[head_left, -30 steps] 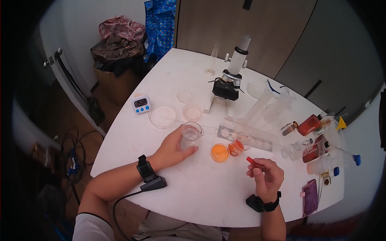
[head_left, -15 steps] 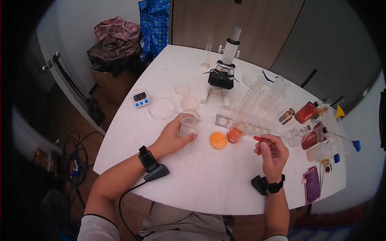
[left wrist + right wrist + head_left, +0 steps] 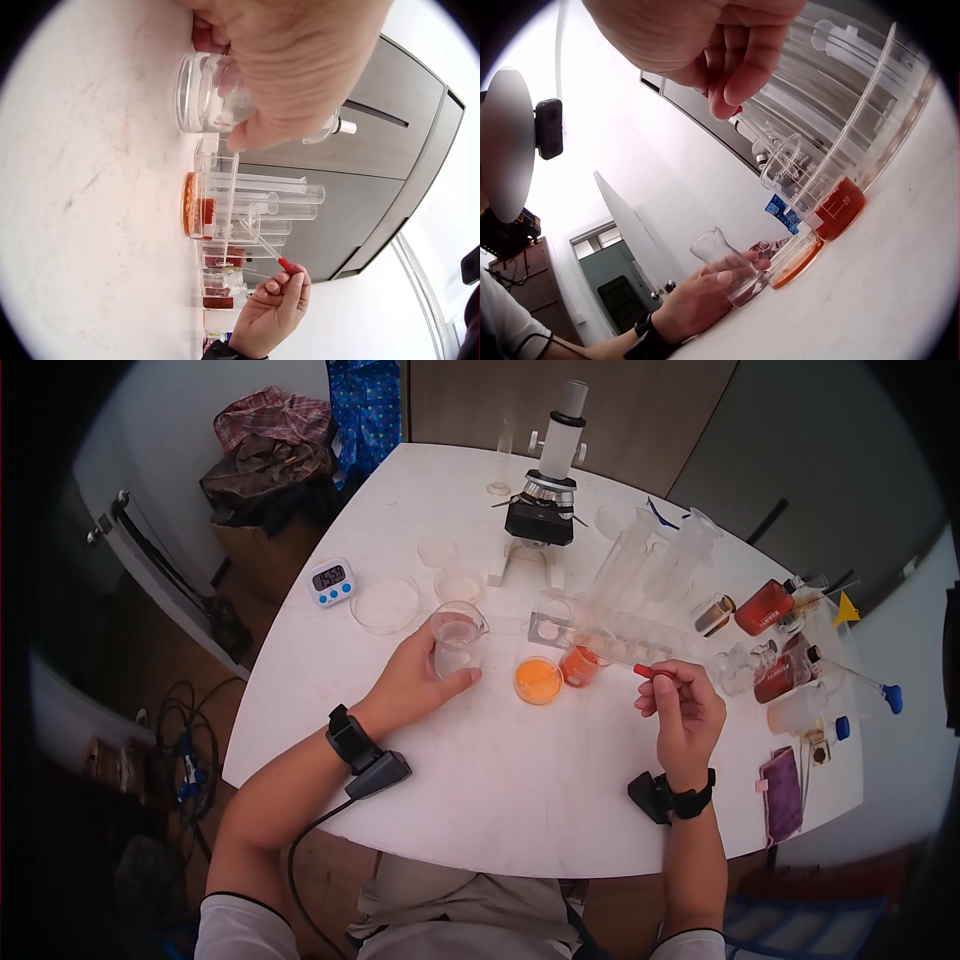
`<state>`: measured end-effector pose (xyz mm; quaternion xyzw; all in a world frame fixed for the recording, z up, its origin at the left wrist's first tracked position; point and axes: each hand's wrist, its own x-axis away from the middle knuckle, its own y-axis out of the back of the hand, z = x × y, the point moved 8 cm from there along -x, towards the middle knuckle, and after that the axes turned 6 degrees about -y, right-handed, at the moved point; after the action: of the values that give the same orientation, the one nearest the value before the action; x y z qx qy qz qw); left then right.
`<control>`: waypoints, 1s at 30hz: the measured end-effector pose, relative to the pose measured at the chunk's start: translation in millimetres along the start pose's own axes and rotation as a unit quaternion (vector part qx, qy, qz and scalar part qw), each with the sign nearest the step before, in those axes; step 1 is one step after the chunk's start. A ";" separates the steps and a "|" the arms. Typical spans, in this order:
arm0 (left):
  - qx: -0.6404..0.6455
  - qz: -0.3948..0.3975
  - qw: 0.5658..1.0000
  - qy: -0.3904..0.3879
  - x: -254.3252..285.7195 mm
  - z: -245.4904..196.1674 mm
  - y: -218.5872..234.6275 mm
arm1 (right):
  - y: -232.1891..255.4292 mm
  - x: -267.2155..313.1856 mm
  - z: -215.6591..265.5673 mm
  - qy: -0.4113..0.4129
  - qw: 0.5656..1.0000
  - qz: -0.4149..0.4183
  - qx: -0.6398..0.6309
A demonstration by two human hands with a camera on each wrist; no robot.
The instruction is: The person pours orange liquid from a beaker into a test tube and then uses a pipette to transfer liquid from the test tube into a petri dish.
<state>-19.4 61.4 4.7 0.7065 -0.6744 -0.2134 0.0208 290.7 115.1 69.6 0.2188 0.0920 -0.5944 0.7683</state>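
My left hand (image 3: pixel 415 678) grips a glass beaker (image 3: pixel 457 645) of clear liquid by its side, upright on the table. My right hand (image 3: pixel 690 710) pinches the red bulb (image 3: pixel 642 670) of a glass dropper between thumb and fingers. In the left wrist view the dropper (image 3: pixel 264 246) slants down from the hand into the mouth of a small beaker (image 3: pixel 578 665) with red-orange liquid. Against that beaker sits a petri dish (image 3: pixel 538 682) of orange content. In the right wrist view the red liquid (image 3: pixel 841 210) stands near the 20 mark; the fingers hide most of the bulb.
Behind the beakers lies a clear test tube rack (image 3: pixel 625 635). A microscope (image 3: pixel 545 510), a digital timer (image 3: pixel 332 581) and a large petri dish (image 3: pixel 385 606) stand farther back. Red-brown bottles (image 3: pixel 765 608) and a purple cloth (image 3: pixel 782 795) line the right edge.
My right hand has moved to the right and slightly away with the dropper, now slanting into the red-orange beaker. My left hand stays on its beaker. The head view has shifted downward.
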 end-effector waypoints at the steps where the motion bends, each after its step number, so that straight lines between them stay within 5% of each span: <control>1: -0.004 0.001 1.000 0.000 0.3 -1.0 -0.7 | -0.9 0.0 0.1 -0.002 1.000 0.002 -0.001; 5: 0.105 0.009 0.994 0.029 0.8 8.5 -3.5 | -1.8 -0.7 -3.6 -0.018 1.000 0.001 -0.012; 27: 0.071 -0.010 0.997 -0.017 -3.8 15.7 8.3 | -27.2 -22.5 -23.9 -0.085 0.994 0.065 -0.018; 30: 0.092 0.008 0.995 0.030 -2.5 18.3 3.6 | -20.9 -19.9 -24.8 -0.113 0.993 0.045 -0.004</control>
<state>-28.9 68.2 -10.0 0.7059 -0.6960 -0.1296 -0.0223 268.2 139.4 50.9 0.1509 -0.0029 -0.5794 0.8009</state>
